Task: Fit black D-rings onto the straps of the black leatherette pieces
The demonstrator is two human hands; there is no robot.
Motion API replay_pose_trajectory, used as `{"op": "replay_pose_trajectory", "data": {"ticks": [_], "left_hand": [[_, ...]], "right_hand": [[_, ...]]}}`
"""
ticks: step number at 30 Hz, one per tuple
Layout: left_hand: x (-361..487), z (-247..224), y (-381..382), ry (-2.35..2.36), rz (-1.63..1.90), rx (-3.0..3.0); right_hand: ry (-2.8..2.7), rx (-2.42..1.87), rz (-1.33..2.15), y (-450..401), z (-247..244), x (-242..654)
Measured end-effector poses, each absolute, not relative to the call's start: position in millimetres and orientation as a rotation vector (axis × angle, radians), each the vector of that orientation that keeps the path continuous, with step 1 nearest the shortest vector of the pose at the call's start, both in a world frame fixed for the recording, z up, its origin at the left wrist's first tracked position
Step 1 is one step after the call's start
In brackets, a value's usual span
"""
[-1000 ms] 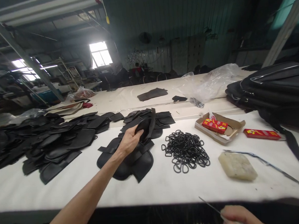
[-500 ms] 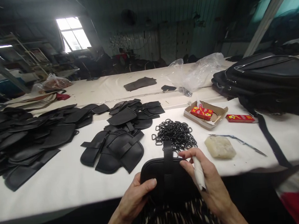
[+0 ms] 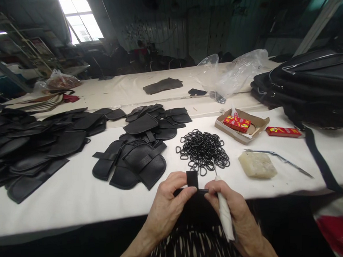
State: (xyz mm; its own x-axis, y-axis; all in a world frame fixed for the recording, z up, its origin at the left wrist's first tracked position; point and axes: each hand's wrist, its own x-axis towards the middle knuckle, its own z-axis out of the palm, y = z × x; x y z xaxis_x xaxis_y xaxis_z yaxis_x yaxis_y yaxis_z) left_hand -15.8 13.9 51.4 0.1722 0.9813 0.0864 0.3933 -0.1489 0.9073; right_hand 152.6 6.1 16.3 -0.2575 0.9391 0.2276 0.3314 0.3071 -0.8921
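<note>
My left hand (image 3: 168,200) pinches a black leather piece (image 3: 198,210) by its top edge, thumb and fingers at the base of its upright strap (image 3: 192,178). In my right hand (image 3: 237,206) is an awl (image 3: 225,216) with a white wrapped handle. Its thin metal tip points away from me, over the near edge of a heap of black D-rings (image 3: 203,148). The fingertips of that hand also meet the leather's top edge at the right. Most of the leather piece is dark and partly hidden by my hands.
Black leather pieces (image 3: 144,159) lie left of the rings, with a bigger pile (image 3: 44,144) farther left. On the right are a yellowish block (image 3: 257,165), a thin metal tool (image 3: 286,160), a cardboard tray (image 3: 244,137) with a red box, another red box (image 3: 283,131) and a black bag (image 3: 311,89).
My left hand has moved from the leather's left side up to the strap base. The leather has tipped, showing less of its face. The awl's tip now shows, pointing forward.
</note>
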Motion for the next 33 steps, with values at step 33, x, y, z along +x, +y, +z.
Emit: {"op": "replay_pose_trajectory", "data": {"ticks": [33], "left_hand": [[-30, 19, 14, 1.61, 0.808, 1.185]], "right_hand": [[-2.326, -1.426, 0.013, 74, -4, 115]]}}
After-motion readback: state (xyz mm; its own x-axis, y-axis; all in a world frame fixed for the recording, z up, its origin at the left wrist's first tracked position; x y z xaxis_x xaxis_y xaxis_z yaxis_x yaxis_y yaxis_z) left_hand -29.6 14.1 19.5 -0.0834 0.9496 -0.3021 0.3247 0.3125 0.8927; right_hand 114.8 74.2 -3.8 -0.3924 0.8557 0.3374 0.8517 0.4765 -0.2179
